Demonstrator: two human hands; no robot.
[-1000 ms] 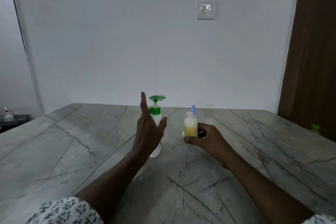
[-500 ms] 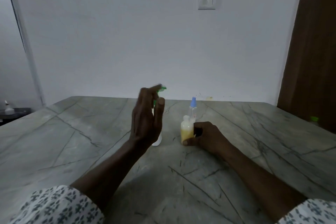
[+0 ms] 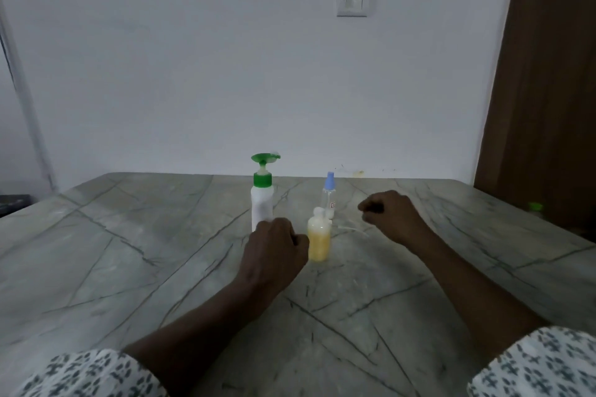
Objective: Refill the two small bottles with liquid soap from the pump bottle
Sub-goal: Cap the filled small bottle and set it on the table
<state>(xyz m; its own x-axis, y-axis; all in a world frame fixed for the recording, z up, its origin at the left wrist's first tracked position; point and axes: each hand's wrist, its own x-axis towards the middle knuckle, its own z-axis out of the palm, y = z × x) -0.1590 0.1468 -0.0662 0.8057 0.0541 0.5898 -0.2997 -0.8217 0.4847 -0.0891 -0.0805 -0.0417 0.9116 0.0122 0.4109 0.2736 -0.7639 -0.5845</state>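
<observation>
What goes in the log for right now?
pump bottle: upright | yellow small bottle: upright, beside left hand | blue-capped bottle: upright, behind it | left hand: curled, grip unclear | right hand: curled, nothing seen held

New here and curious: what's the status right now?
Left hand curled beside yellow bottle; right hand curled, seemingly empty. Pump bottle and blue-capped bottle upright. Nothing in the way.

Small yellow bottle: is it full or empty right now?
Nearly full: yellow liquid fills the small bottle up to its shoulder, just below the white top.
</observation>
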